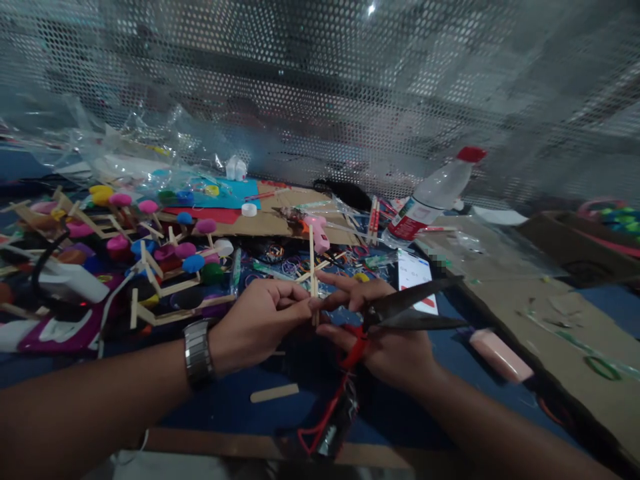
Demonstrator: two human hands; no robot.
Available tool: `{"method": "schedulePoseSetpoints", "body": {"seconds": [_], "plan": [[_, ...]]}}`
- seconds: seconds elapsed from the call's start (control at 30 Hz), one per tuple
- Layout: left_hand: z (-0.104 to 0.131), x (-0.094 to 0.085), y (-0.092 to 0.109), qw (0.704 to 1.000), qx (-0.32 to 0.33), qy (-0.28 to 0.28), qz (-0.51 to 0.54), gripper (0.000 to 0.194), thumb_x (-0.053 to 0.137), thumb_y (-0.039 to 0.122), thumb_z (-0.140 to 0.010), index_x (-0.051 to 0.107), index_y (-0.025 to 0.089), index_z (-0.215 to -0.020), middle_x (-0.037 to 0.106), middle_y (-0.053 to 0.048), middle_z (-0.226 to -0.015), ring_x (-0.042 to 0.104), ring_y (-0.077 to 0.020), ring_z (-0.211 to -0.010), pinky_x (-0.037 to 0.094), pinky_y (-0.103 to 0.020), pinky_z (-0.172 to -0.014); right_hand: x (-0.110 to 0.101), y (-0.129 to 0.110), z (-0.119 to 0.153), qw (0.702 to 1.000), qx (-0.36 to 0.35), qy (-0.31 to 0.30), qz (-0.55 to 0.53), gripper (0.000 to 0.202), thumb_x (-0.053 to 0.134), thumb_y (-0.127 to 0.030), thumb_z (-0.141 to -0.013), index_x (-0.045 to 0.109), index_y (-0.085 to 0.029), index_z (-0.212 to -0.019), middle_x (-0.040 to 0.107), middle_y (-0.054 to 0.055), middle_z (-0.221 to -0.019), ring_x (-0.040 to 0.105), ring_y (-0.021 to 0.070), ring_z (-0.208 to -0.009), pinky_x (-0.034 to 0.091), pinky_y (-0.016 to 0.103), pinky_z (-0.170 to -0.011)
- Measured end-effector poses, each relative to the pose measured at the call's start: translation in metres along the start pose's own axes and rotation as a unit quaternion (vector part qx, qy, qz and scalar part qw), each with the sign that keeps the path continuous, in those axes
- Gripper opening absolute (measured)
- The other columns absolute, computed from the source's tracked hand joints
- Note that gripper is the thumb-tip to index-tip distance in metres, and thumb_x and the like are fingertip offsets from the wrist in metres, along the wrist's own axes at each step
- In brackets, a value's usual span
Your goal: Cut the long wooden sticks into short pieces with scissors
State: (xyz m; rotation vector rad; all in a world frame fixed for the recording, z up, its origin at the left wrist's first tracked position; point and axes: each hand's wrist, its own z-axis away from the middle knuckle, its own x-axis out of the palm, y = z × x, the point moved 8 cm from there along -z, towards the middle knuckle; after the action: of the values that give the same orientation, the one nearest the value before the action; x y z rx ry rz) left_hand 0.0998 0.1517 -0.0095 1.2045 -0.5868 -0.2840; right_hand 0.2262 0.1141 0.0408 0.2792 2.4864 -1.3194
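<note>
My left hand (255, 323), with a metal watch (199, 351) on its wrist, pinches an upright craft-stick piece (313, 267) with a crosspiece low on it. Opposite it, my right hand (403, 357) has its fingers at the same sticks. A pair of scissors (413, 303) with red handles is held in my right hand, its dark blades parted and pointing right. A wrapped bundle (337, 417) with a red cord hangs or lies just below the handles; I cannot tell which. One loose craft stick (275, 393) lies on the blue table in front of my hands.
Several craft-stick builds with coloured caps (165, 260) crowd the left, near a white and purple device (65, 327). Behind my hands are a pink glue gun (317, 233), cardboard (280, 223) and rubber bands. A bottle (425, 200), a phone (407, 270) and a pink object (500, 355) stand or lie right.
</note>
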Motion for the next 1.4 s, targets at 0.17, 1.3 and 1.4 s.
{"method": "schedulePoseSetpoints", "body": {"seconds": [0.17, 1.3, 1.4], "plan": [[0.001, 0.001, -0.004, 1.0, -0.019, -0.005, 0.005, 0.044, 0.086, 0.048, -0.063, 0.065, 0.013, -0.078, 0.066, 0.001, -0.061, 0.056, -0.0082, -0.055, 0.036, -0.018, -0.053, 0.0, 0.001, 0.001, 1.0, -0.007, 0.005, -0.008, 0.036, 0.081, -0.015, -0.076, 0.049, -0.028, -0.086, 0.077, 0.005, -0.093, 0.067, 0.0311, -0.118, 0.06, 0.043, -0.086], [0.0, -0.001, 0.004, 0.999, 0.023, -0.012, -0.039, 0.024, 0.084, 0.029, -0.069, 0.066, 0.015, -0.077, 0.072, 0.002, -0.067, 0.063, -0.0085, -0.061, 0.045, -0.016, -0.057, 0.004, 0.002, 0.012, 0.999, -0.038, -0.012, 0.026, 0.035, 0.076, -0.008, -0.078, 0.051, -0.028, -0.09, 0.078, 0.004, -0.102, 0.062, 0.0308, -0.124, 0.062, 0.04, -0.084], [0.0, -0.001, 0.006, 0.998, 0.031, -0.01, -0.061, 0.022, 0.083, 0.028, -0.071, 0.066, 0.014, -0.076, 0.072, 0.001, -0.068, 0.063, -0.0085, -0.061, 0.044, -0.016, -0.056, 0.004, 0.003, 0.012, 0.999, -0.038, -0.011, 0.032, 0.034, 0.076, -0.009, -0.079, 0.051, -0.028, -0.09, 0.078, 0.005, -0.101, 0.063, 0.0305, -0.122, 0.062, 0.04, -0.083]]}}
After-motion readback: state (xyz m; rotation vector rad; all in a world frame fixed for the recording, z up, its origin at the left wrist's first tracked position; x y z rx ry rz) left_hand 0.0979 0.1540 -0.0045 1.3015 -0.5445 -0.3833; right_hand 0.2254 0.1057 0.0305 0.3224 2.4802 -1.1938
